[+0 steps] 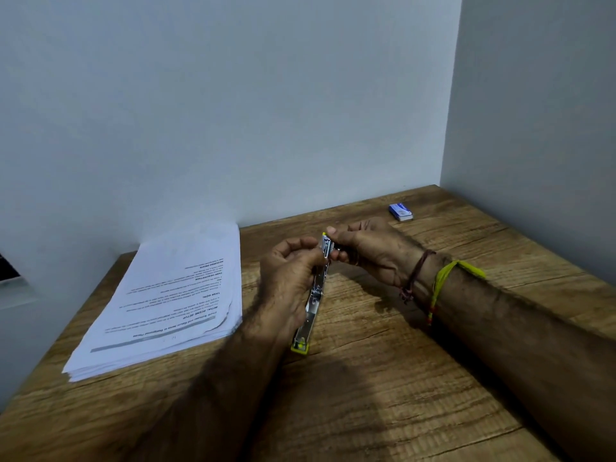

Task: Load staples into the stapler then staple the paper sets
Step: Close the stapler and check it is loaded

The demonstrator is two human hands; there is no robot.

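A long metal stapler (pixel 313 295) with yellow-green ends is held above the middle of the wooden table (pixel 383 378), its near end low by the table surface. My left hand (pixel 290 278) grips its upper part from the left. My right hand (pixel 363 251) pinches the stapler's far tip between thumb and fingers. Whether a staple strip is between the fingers is hidden. A stack of printed paper sets (pixel 170 301) lies on the table's left side. A small blue staple box (pixel 401 211) lies at the back right.
Grey walls close the table at the back and on the right. Thread bands circle my right wrist (pixel 433 281). The table's left edge drops off beside the paper stack.
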